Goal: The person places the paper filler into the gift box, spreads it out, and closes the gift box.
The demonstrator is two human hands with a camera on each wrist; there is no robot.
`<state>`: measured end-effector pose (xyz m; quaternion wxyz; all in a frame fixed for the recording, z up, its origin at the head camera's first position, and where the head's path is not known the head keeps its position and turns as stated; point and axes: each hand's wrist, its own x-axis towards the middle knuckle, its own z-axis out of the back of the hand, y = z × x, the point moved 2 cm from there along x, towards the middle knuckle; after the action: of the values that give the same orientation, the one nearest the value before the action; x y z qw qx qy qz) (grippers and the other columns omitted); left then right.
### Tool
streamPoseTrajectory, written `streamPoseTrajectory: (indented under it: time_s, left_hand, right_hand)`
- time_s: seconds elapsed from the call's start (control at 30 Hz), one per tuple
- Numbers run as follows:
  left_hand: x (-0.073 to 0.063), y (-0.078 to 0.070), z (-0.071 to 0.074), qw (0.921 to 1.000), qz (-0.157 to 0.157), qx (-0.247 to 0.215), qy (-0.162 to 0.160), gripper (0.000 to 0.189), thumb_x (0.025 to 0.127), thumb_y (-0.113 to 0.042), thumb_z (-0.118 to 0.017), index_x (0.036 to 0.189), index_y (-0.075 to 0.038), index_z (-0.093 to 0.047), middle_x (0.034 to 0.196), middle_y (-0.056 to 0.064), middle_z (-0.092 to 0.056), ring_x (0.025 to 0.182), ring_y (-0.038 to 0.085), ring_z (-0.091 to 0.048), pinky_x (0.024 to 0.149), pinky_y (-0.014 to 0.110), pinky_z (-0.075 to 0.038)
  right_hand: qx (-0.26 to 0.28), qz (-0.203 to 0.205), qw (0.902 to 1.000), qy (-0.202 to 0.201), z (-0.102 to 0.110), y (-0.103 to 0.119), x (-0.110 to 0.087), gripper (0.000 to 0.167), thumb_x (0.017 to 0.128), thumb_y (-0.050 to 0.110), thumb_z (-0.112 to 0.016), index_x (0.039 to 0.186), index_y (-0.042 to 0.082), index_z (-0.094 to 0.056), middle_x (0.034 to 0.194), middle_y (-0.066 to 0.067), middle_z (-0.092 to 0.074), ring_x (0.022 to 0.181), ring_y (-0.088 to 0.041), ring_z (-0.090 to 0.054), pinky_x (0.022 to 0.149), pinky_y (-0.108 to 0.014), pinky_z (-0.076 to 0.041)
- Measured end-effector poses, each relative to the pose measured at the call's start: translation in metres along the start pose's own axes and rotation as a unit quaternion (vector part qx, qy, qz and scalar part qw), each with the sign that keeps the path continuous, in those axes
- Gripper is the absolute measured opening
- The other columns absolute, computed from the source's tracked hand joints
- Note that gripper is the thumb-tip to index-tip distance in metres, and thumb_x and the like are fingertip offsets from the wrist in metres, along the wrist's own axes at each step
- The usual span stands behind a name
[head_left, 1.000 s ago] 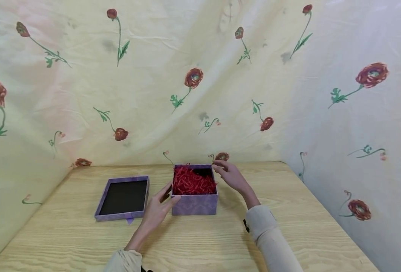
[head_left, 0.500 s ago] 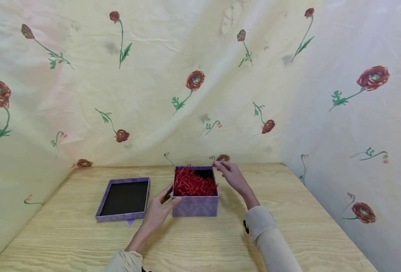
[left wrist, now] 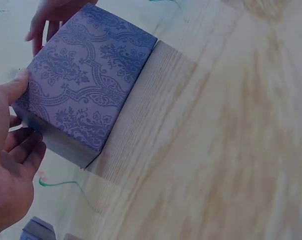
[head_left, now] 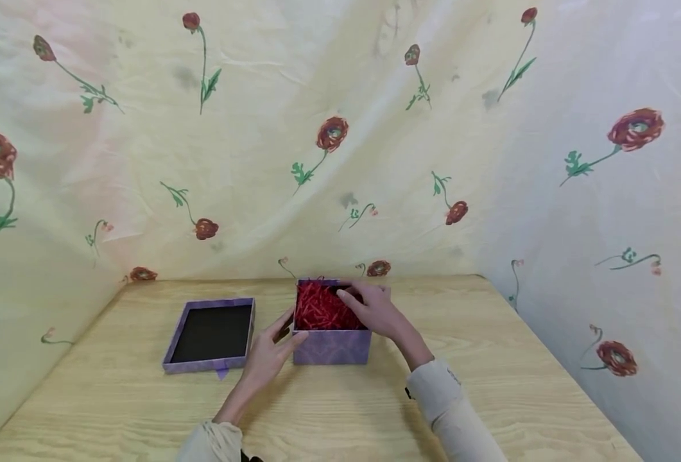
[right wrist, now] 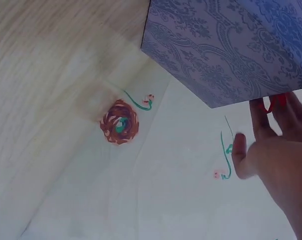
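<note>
A purple patterned gift box [head_left: 332,348] stands uncovered on the table, filled with red shredded paper [head_left: 319,309]. My left hand [head_left: 266,360] holds the box by its front left corner, thumb at the front rim and fingers bent against the left side. Over the right rim reaches my right hand [head_left: 376,310], its fingers dipping into the box's opening at the paper. Red strands [right wrist: 274,103] show beside those fingers in the right wrist view, where the thumb stands apart from them. The box walls hide part of the right fingertips there.
The matching lid [head_left: 213,333] lies upturned left of the box, black inside, with a purple ribbon tab [head_left: 221,373] at its front edge. A flower-printed cloth [head_left: 248,160] hangs behind and at both sides of the wooden table [head_left: 328,417].
My right hand has moved left from beside the box's back right corner to over its opening. The left hand and the box keep their places.
</note>
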<state>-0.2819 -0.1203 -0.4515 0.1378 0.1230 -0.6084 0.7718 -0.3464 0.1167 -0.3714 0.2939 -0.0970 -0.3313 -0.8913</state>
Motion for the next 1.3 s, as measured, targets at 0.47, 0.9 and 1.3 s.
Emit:
streamPoseTrajectory:
  time_s: [0.47, 0.9, 1.3]
  left_hand:
    - [-0.001, -0.004, -0.002, 1.0000, -0.004, 0.005, -0.001, 0.064, 0.101, -0.025, -0.071, 0.158, -0.011, -0.045, 0.158, 0.017, -0.044, 0.137, 0.043, -0.048, 0.109, 0.053, -0.043]
    - [-0.005, -0.006, -0.004, 1.0000, 0.006, 0.003, -0.003, 0.066, 0.099, -0.024, -0.073, 0.157, -0.008, -0.046, 0.157, 0.016, -0.045, 0.136, 0.041, -0.051, 0.109, 0.048, -0.045]
    - [-0.007, -0.007, -0.005, 0.9999, 0.003, 0.009, -0.006, 0.066, 0.100, -0.026, -0.073, 0.158, -0.011, -0.045, 0.158, 0.015, -0.043, 0.138, 0.040, -0.049, 0.110, 0.048, -0.043]
  right_hand:
    - [-0.067, 0.074, 0.9949, 0.015, -0.008, 0.026, 0.019, 0.044, 0.107, 0.023, -0.059, 0.145, -0.001, -0.056, 0.142, -0.022, -0.057, 0.131, -0.039, -0.054, 0.106, -0.055, -0.046]
    - [-0.080, -0.005, 0.9836, 0.162, -0.047, 0.022, 0.034, 0.054, 0.109, 0.025, -0.056, 0.154, -0.002, -0.044, 0.153, -0.021, -0.048, 0.140, -0.036, -0.048, 0.113, -0.052, -0.041]
    - [-0.066, -0.072, 0.9599, 0.263, -0.055, 0.016, 0.038, 0.059, 0.108, 0.024, -0.057, 0.157, -0.003, -0.037, 0.157, -0.021, -0.044, 0.145, -0.036, -0.041, 0.116, -0.049, -0.037]
